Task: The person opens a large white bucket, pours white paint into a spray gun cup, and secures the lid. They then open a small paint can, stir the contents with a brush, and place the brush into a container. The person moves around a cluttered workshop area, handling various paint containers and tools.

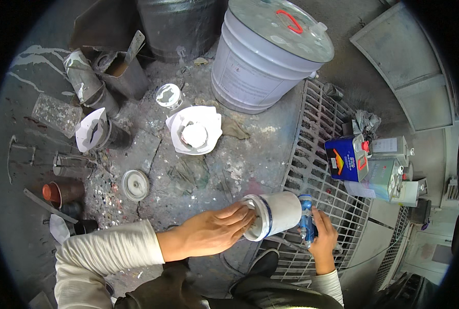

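Observation:
My right hand (pixel 323 237) is wrapped round the blue body of a spray gun (pixel 306 219) at the lower right. A whitish paint cup (pixel 281 213) with a dark blue band is attached to the gun and lies tipped on its side, its wide end toward the left. My left hand (pixel 216 229) is closed at that end, with its fingers over the rim; the fingertips are partly hidden there. Left of my hands, a round whitish lid (pixel 135 185) lies on the paint-spattered surface. Beyond it stands a container with a white paper collar (pixel 175 135).
A large pale bucket (pixel 265 64) with a lid stands at the back. Blue and pale metal cans (pixel 348 157) are grouped on the right beside a metal floor grating (pixel 304 154). Dirty cups, a tin (pixel 124 77) and a paper strainer (pixel 91 131) line the left.

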Motion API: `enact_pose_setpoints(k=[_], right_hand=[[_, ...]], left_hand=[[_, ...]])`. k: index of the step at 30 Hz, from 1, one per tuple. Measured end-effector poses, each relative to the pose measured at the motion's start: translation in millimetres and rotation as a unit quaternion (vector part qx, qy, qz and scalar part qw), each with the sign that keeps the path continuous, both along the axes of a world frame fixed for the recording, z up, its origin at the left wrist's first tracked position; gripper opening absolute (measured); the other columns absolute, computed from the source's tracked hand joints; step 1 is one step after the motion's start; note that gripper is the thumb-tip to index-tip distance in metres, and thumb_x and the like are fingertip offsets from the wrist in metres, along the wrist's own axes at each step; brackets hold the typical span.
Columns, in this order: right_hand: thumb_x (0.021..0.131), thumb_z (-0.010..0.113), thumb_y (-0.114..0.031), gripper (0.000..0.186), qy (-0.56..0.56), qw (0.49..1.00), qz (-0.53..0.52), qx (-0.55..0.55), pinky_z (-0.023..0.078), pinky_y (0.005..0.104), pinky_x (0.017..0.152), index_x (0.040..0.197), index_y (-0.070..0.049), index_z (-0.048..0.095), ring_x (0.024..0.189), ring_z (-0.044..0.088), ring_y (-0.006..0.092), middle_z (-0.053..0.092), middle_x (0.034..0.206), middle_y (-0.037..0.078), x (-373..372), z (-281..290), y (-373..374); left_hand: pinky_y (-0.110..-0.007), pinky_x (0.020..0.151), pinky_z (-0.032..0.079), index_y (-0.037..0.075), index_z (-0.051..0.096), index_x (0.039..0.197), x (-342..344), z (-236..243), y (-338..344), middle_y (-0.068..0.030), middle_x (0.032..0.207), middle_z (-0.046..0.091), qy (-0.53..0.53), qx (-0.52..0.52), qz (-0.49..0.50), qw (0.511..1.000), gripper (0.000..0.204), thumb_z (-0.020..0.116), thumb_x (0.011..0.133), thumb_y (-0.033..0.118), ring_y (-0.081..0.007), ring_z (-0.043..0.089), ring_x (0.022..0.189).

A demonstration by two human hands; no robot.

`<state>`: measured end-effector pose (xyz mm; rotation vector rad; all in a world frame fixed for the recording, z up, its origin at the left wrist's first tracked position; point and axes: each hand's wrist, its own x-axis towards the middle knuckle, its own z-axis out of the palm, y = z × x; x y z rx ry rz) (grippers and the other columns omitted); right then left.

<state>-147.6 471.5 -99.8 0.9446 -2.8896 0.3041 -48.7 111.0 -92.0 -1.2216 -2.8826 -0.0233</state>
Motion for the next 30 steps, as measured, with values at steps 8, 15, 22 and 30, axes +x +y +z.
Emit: enact_pose_setpoints(k=[8,15,22,30], right_hand=[[0.074,0.08,-0.018,0.07,0.054,0.997,0.018,0.046,0.057,0.0386,0.07,0.142,-0.015,0.065,0.086,0.072,0.032,0.07,0.118,0.012,-12.0,11.1,4.0],[0.073,0.084,-0.019,0.068,0.088,0.995,0.017,0.046,0.058,0.0388,0.07,0.139,-0.015,0.067,0.086,0.074,0.0316,0.071,0.117,0.012,-17.9,17.5,-3.2],[0.074,0.088,-0.024,0.068,0.037,0.998,0.022,0.04,0.06,0.0406,0.073,0.138,-0.014,0.067,0.089,0.075,0.0334,0.072,0.119,0.014,-19.2,15.9,-2.3],[0.074,0.091,-0.027,0.073,-0.113,0.992,-0.012,-0.056,0.06,0.0433,0.081,0.14,-0.007,0.064,0.099,0.073,0.0408,0.071,0.117,0.021,-5.3,-14.6,-5.9]], left_hand=[[-0.045,0.129,0.024,-0.005,0.047,0.148,-1.4,-30.3,4.1,-0.0201,0.156,0.048,-0.126,0.192,-0.011,0.973,0.064,0.059,0.097,0.031,-0.0306,0.042,0.149],[-0.043,0.132,0.019,-0.001,0.048,0.15,-4.5,-39.2,5.6,-0.0152,0.16,0.046,-0.003,0.054,0.01,0.998,0.052,0.044,0.104,0.022,-0.0273,0.037,0.153],[-0.042,0.133,0.016,0.0,0.04,0.157,-18.3,-37.3,-11.2,-0.0134,0.166,0.038,0.078,-0.09,-0.046,0.992,0.058,0.044,0.103,0.02,-0.027,0.03,0.157],[-0.042,0.128,0.029,-0.012,0.051,0.141,-26.1,-16.7,-7.0,-0.0266,0.152,0.051,-0.056,0.143,-0.024,0.988,0.065,0.068,0.088,0.022,-0.0368,0.045,0.146]])
